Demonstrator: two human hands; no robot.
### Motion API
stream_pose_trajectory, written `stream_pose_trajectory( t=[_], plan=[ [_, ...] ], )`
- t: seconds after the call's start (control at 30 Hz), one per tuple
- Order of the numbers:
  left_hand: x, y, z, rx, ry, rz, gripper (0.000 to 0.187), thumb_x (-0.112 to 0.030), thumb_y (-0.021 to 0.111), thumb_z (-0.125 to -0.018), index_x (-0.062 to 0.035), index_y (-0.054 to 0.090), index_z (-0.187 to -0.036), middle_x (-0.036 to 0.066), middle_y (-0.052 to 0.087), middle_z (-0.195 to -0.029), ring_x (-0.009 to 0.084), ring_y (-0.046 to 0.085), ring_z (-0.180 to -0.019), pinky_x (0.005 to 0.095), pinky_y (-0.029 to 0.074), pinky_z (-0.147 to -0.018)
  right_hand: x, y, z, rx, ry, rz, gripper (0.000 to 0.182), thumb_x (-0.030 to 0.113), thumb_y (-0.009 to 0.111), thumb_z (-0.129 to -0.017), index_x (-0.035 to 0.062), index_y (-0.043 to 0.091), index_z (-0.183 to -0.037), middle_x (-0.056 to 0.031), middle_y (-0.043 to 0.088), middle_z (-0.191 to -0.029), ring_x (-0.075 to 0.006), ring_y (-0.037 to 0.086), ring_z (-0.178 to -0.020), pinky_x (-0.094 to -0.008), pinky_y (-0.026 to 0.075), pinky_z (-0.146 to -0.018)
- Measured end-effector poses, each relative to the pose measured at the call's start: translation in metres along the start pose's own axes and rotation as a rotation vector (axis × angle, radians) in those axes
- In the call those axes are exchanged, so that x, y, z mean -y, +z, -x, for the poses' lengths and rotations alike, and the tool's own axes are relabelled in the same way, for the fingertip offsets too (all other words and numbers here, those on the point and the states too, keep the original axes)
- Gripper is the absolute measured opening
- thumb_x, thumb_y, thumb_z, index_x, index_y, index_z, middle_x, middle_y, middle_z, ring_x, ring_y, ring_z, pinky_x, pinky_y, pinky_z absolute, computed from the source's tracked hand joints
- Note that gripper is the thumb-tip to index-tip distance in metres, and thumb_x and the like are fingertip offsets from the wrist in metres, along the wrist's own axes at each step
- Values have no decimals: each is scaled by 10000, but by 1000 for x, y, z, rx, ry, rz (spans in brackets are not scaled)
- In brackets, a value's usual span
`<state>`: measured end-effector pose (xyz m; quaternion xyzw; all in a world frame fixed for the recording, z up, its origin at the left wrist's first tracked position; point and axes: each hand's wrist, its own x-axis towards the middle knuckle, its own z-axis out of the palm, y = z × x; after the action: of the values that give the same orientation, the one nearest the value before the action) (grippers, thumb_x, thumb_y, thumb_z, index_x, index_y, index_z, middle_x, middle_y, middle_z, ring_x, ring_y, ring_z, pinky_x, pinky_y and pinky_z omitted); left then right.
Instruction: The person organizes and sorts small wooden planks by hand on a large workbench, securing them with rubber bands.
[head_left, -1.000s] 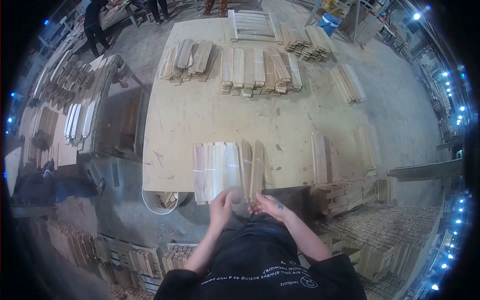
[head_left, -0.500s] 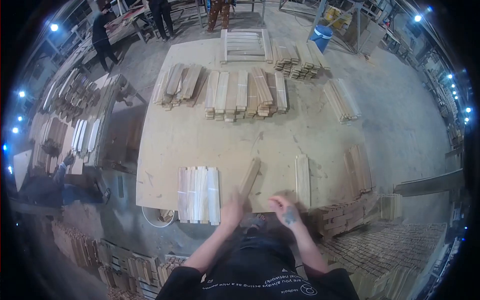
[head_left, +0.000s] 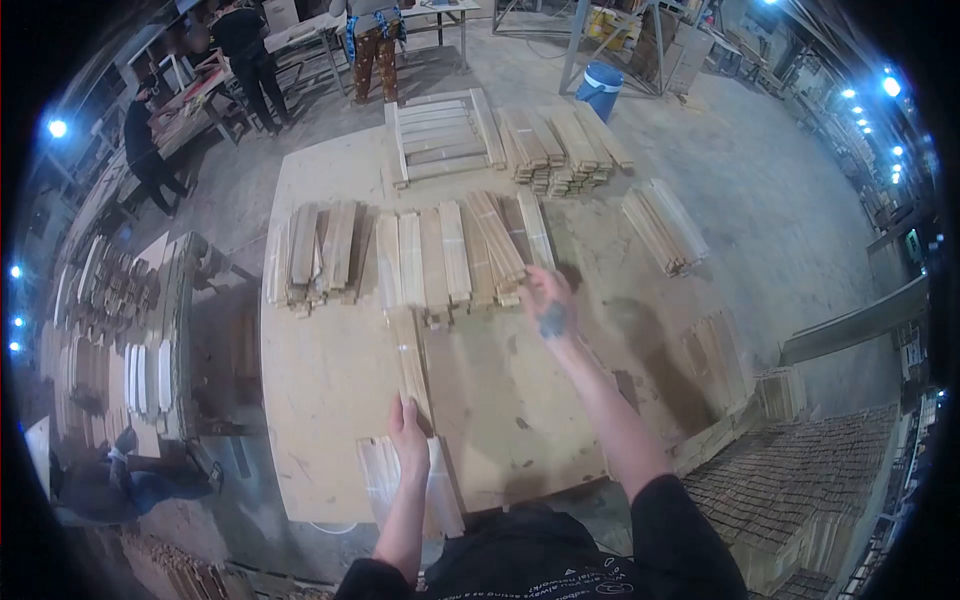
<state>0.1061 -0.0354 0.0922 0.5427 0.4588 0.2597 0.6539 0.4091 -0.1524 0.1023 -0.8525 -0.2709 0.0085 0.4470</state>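
My left hand (head_left: 409, 435) is closed around the near end of a narrow bundle of wooden slats (head_left: 411, 365), held above a row of pale slats (head_left: 378, 475) at the table's near edge. The far end of that bundle meets the middle pile of slats (head_left: 430, 260). My right hand (head_left: 548, 303) reaches forward to this pile. Its fingers are closed at the near end of a tilted slat bundle (head_left: 496, 232) lying on top. The fingertips are partly hidden.
On the table (head_left: 330, 400), more slat piles lie at the left (head_left: 325, 250) and far right (head_left: 565, 145). A slatted wooden frame (head_left: 445, 140) lies at the back. Stacked wood (head_left: 800, 490) stands at lower right. Other people (head_left: 245, 60) are beyond the table and at the left.
My left hand has moved left from the table's near middle. My right hand has gone forward from the near edge to the middle pile. The camera view has shifted.
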Motion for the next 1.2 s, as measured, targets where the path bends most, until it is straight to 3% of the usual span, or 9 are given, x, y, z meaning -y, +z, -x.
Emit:
stream_pose_trajectory(
  t=[0.1, 0.23, 0.3, 0.4, 0.57, 0.73, 0.83, 1.03, 1.2],
  plan=[
    [-14, -20, 4, -5, -65, 19, 376, -238, 503, -1089, -10, 573, -1380, -71, 439, -729, 36, 421, -626, 238, 360, -528, 14, 59, -54, -93, 23, 446, 708, 328, 776, -854, 79, 512, -1462, -189, 578, -1316, -374, 556, -1236, -486, 456, -1059],
    [-3, -53, 1, -109, -15, -15, 378, -244, 492, -1091, -18, 585, -1379, -70, 460, -760, 31, 418, -657, 228, 351, -553, 9, 87, -87, -53, 117, 567, 798, 359, 793, -825, 78, 456, -1492, -189, 530, -1334, -397, 490, -1297, -506, 416, -1101],
    [-15, -72, 7, -81, -84, -60, 385, -222, 485, -1090, -1, 589, -1387, -45, 547, -878, 43, 475, -780, 235, 399, -672, 9, 90, -89, -49, 125, 608, 787, 343, 793, -822, 69, 465, -1482, -183, 543, -1294, -389, 494, -1288, -510, 433, -1076],
    [-6, -77, 5, -166, -15, -14, 375, -198, 480, -1087, 6, 593, -1380, -41, 557, -918, 55, 481, -838, 249, 403, -739, 33, 87, -77, 80, 174, 470, 769, 325, 786, -821, 71, 472, -1475, -175, 545, -1238, -384, 499, -1254, -518, 454, -1030],
    [-14, -72, 6, -174, -34, -53, 381, -199, 483, -1089, 10, 579, -1393, -35, 567, -927, 58, 479, -838, 244, 404, -748, 17, 116, -58, -115, -57, 363, 680, 274, 779, -819, 71, 542, -1423, -166, 563, -1166, -382, 544, -1127, -492, 479, -964],
    [-16, -64, 6, -125, -112, -26, 384, -203, 489, -1089, 10, 576, -1397, -34, 568, -952, 56, 479, -853, 237, 402, -753, -5, 87, -57, -273, -61, 142, 587, 194, 804, -805, 45, 633, -1346, -155, 590, -1117, -365, 556, -1096, -477, 471, -939],
    [-13, -62, 8, -93, -108, -44, 389, -213, 492, -1090, 9, 576, -1398, -34, 565, -964, 56, 478, -863, 238, 402, -767, -21, 62, -50, -346, -24, 313, 608, 171, 824, -790, 45, 632, -1353, -154, 601, -1119, -364, 569, -1063, -470, 475, -919],
    [-5, -50, 5, -60, -22, -64, 349, -235, 492, -1088, -8, 606, -1327, -50, 495, -869, 53, 450, -804, 248, 388, -702, -20, 80, -28, -211, -16, 69, 591, 198, 824, -824, 54, 634, -1365, -150, 622, -1120, -359, 574, -1057, -449, 473, -937],
    [-39, -43, 18, 32, -81, -108, 412, -223, 486, -1094, 12, 556, -1425, -53, 498, -866, 43, 448, -828, 243, 389, -739, -28, 63, -30, -484, -33, 182, 590, 177, 803, -844, 69, 614, -1392, -162, 603, -1174, -361, 557, -1096, -462, 465, -940]
  ],
)
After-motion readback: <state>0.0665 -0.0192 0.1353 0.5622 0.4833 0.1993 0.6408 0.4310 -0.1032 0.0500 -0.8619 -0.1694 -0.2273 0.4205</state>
